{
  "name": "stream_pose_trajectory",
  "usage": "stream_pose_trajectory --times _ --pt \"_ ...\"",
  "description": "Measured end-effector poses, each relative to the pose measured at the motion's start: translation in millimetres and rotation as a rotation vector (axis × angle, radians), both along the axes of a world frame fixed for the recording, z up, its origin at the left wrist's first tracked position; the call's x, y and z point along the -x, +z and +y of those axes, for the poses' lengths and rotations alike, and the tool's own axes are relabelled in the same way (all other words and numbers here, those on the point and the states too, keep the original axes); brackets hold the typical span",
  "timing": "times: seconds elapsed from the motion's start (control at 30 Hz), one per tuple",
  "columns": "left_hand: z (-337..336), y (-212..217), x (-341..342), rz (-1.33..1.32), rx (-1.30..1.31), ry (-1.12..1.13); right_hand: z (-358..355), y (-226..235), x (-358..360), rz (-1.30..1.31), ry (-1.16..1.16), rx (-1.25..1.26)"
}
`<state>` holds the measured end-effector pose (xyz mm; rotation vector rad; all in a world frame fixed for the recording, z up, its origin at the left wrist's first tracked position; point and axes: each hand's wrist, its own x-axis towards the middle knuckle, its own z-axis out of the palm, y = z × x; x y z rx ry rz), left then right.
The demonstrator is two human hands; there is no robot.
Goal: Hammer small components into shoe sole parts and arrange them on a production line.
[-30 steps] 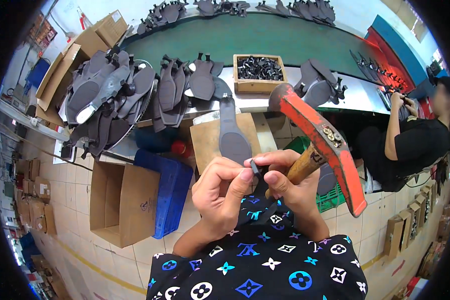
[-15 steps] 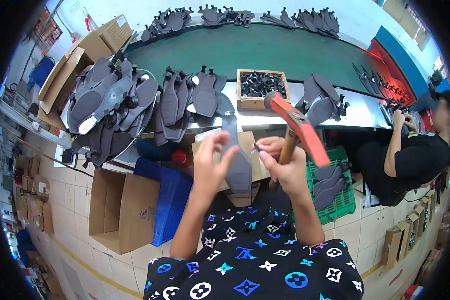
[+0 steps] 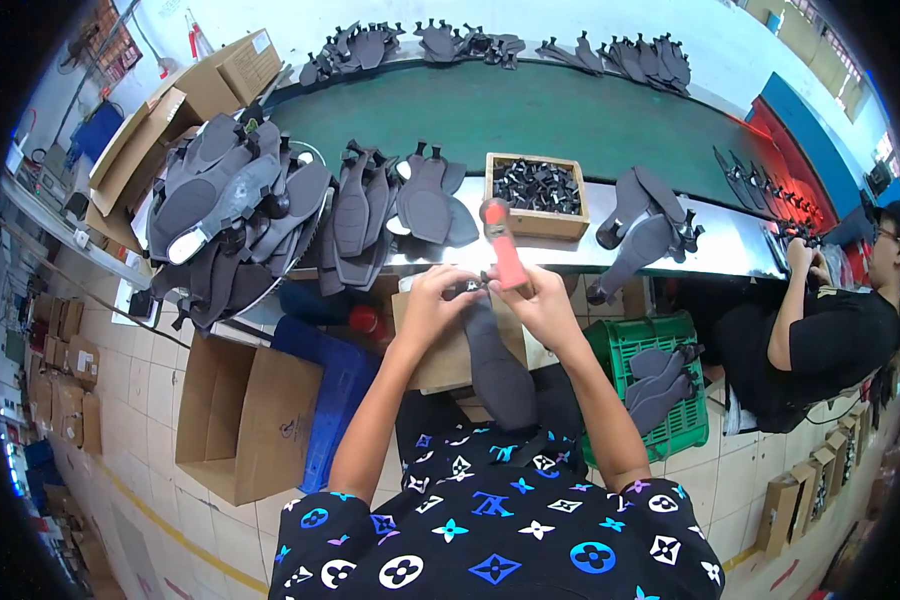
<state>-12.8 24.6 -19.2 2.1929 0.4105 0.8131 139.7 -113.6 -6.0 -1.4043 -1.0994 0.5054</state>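
Observation:
A dark grey shoe sole (image 3: 500, 370) lies lengthwise in front of me, its wide toe end towards my body and its heel end up at my fingers. My left hand (image 3: 435, 305) is closed on the heel end. In my right hand (image 3: 545, 308) is a hammer with a red head (image 3: 508, 262); the head points up and away, and the handle is mostly hidden. The right fingertips meet the left ones at the heel, where a small black piece shows, partly covered. Beneath the sole is a light brown board (image 3: 435, 365).
A wooden box (image 3: 537, 226) of small black pieces stands on the bench. Heaped soles (image 3: 215, 180) lie left, more soles (image 3: 645, 220) right. Beside me are an open carton (image 3: 240, 420), a blue crate (image 3: 335, 400) and a green crate (image 3: 610, 360). A co-worker (image 3: 830, 320) sits at right.
My left hand has come from open in the air to the heel end. The right hand has moved left with the hammer to meet it. The sole's toe end has shifted towards me.

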Motion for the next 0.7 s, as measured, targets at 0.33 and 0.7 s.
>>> stream_pose_trajectory --times 0.33,0.7 --pt "2 -21 4 -0.064 -0.034 0.044 17 17 1 -0.226 0.091 0.137" --pt "-12 4 11 -0.017 0.296 0.021 12 27 -12 -0.563 0.231 0.163"
